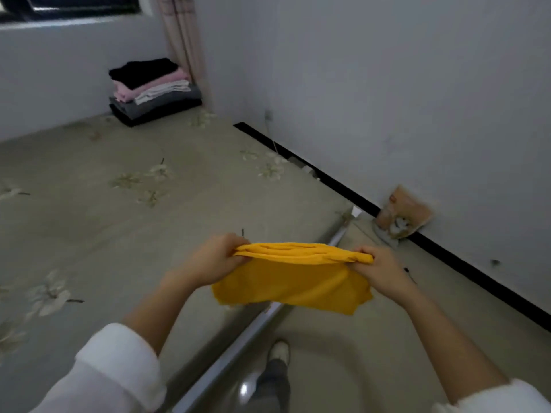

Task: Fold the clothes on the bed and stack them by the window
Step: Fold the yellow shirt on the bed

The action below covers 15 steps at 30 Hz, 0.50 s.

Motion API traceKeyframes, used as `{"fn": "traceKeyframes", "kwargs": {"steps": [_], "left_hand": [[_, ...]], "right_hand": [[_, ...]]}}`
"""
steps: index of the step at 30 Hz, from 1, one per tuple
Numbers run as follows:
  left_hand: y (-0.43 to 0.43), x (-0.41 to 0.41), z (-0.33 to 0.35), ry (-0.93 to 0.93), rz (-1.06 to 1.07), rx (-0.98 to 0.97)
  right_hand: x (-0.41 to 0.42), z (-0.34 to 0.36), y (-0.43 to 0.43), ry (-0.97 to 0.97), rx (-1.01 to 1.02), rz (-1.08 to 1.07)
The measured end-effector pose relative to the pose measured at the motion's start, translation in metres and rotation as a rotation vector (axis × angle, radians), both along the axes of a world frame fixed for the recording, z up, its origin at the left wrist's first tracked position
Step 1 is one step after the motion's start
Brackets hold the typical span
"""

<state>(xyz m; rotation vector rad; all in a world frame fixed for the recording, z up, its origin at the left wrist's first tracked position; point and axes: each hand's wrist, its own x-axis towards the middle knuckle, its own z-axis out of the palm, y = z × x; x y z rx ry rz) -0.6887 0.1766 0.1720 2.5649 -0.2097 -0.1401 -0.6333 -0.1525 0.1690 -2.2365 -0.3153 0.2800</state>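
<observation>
While the yellow garment (293, 275) hangs in the air between both hands, these are the weak spots:

Garment: folded over at least once, held out above the near edge of the bed (119, 210) and the floor beside it, touching neither.

Left grip: the left hand (214, 260) is clenched on the left end of the bunched top edge, thumb on top.

Right grip: the right hand (377, 271) is pinching the right end of the same edge, fingers curled under it.

Loose layers: several layers show along the top edge and the lower edge dangles uneven; if either pinch misses an inner layer, the fold would likely slide open during the carry.

Drop risk: half the cloth hangs over the floor rather than the mattress, so a slipped hold would probably land it on the floor.

Stack: the stack (155, 90) of black, pink, white and grey folded clothes sits at the far corner of the bed below the window (68, 7), well apart from the hands.

Reach: the pile is several items high and looks staggered, so setting the yellow piece down off-centre or with a push could tip the upper layers.

Curtain: the curtain (185, 49) hangs just beside the pile and might get caught under the garment.
</observation>
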Motion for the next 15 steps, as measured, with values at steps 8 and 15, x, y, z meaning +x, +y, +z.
{"fn": "traceKeyframes", "kwargs": {"steps": [8,15], "left_hand": [[-0.056,0.19,0.006,0.02,-0.134,-0.039],[-0.127,0.333,0.01,-0.011,-0.209,-0.044]], "right_hand": [[0.143,0.006,-0.071,-0.023,-0.007,-0.155],[0.259,0.008,-0.136,-0.06,0.009,-0.327]]}}
